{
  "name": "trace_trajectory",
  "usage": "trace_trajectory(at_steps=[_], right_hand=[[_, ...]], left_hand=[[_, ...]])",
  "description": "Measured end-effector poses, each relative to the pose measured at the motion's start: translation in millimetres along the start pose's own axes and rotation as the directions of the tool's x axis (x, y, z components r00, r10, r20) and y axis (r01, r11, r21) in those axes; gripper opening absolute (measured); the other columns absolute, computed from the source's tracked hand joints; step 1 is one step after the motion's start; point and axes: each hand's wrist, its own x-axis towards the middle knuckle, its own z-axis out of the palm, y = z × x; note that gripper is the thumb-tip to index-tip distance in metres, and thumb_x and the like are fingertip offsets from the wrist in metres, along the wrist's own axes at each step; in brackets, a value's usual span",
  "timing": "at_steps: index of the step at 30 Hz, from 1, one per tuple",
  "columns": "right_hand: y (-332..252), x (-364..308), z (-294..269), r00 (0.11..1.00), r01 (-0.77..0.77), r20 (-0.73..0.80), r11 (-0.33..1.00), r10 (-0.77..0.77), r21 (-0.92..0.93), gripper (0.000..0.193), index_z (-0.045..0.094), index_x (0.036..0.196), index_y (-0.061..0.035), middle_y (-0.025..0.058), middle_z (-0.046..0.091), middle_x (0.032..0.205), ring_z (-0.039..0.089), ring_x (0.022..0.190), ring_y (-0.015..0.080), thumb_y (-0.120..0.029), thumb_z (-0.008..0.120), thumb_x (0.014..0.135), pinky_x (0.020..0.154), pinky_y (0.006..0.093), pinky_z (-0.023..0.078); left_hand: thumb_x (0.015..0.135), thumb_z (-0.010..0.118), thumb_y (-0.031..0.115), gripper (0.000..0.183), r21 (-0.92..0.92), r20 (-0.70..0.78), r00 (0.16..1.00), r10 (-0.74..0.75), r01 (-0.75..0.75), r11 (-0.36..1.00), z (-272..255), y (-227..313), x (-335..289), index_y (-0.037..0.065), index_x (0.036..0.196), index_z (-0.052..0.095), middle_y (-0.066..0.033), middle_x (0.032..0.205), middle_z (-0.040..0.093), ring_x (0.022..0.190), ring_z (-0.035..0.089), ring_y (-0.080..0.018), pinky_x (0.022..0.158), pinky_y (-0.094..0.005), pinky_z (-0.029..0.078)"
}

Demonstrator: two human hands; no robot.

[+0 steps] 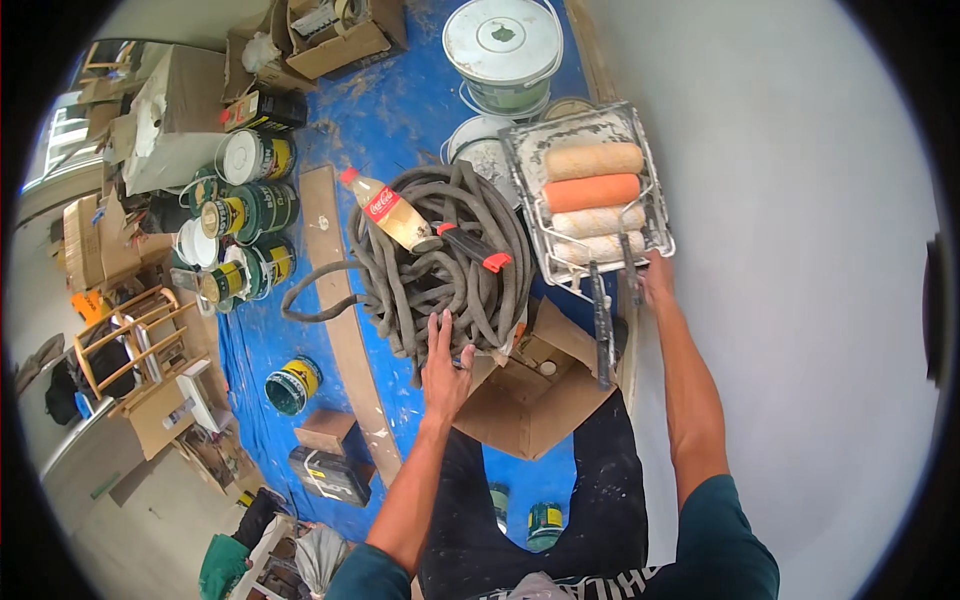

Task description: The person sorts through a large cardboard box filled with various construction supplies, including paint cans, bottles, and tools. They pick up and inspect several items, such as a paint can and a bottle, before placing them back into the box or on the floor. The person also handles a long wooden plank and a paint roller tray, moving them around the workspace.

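Observation:
My right hand [657, 282] grips the near right corner of a paint-stained roller tray [525, 155], close to the wall. Several rollers lie across it, among them an orange roller sleeve [594, 193], and dark handles hang over its near edge. My left hand [446, 368] rests with fingers stretched out against the near side of a coil of thick grey foam tubing [508, 230]. On the coil lie a clear plastic bottle [395, 213] with a red cap and label, and a black-and-red hand tool [474, 246]. An open cardboard box [515, 405] sits below, between my forearms.
Large white buckets [503, 42] stand at the back. Paint cans [265, 212] and cardboard boxes [345, 45] line the left and far side. A wooden board [335, 270] crosses the blue floor sheet [345, 130]. A white wall [790, 250] rises at right.

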Motion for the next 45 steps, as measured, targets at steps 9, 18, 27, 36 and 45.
trace_trajectory(at_steps=[9,18,27,36,45], right_hand=[[-67,-57,-10,0.995,0.096,-0.014,0.984,-0.099,-0.147,0.032,0.053,0.108,0.0050,0.0144,0.064,0.079,0.066,0.053,0.0261,-0.021,0.049,0.089,0.034,0.0325,0.038],[-119,-149,-24,0.978,0.203,0.016,0.931,-0.208,-0.302,0.022,0.059,0.079,-0.0033,0.0024,0.049,0.057,0.041,0.039,0.0125,-0.021,0.051,0.088,0.034,0.0315,0.034],[-140,-287,57,0.959,0.133,0.280,0.811,0.039,-0.570,0.031,0.065,0.107,-0.0012,0.0045,0.069,0.088,0.065,0.074,0.0119,-0.026,0.052,0.095,0.056,0.0284,0.053],[-275,-153,209,0.852,0.520,0.468,0.485,-0.234,-0.703,0.095,0.040,0.143,0.0084,0.0259,0.050,0.141,0.048,0.132,0.0337,-0.068,0.056,0.089,0.108,0.0451,0.040],[-332,14,337,0.632,0.729,0.360,0.369,-0.686,-0.576,0.082,0.065,0.110,0.0098,0.0120,0.068,0.087,0.064,0.073,0.0217,-0.061,0.080,0.071,0.065,0.0329,0.051]], left_hand=[[0.092,0.067,0.024,0.070,-0.061,-0.030,0.997,0.070,-0.071,0.996,2,-22,1,0.017,0.153,0.034,-0.0157,0.159,0.028,0.128,0.049,-0.0431,0.097,-0.0449,0.049],[0.086,0.077,0.028,0.065,-0.519,-0.185,0.981,-0.050,-0.054,0.853,-15,10,-18,-0.001,0.138,0.049,-0.0175,0.126,0.065,0.095,0.068,-0.0203,0.081,-0.0311,0.054],[0.080,0.080,0.034,0.069,-0.901,0.379,0.914,-0.143,0.400,0.167,-30,28,-66,-0.007,0.128,0.053,-0.0107,0.107,0.065,0.077,0.062,-0.0121,0.061,-0.0260,0.050],[0.081,0.071,0.051,0.086,-0.966,0.260,0.942,-0.212,0.255,-0.054,-105,-57,-99,-0.005,0.141,0.043,-0.0158,0.137,0.056,0.124,0.056,-0.0298,0.107,-0.0434,0.045],[0.083,0.067,0.052,0.082,-0.997,-0.043,0.849,-0.527,-0.069,-0.030,-140,-144,-162,0.001,0.143,0.042,-0.0146,0.137,0.054,0.123,0.055,-0.0296,0.106,-0.0442,0.044]])
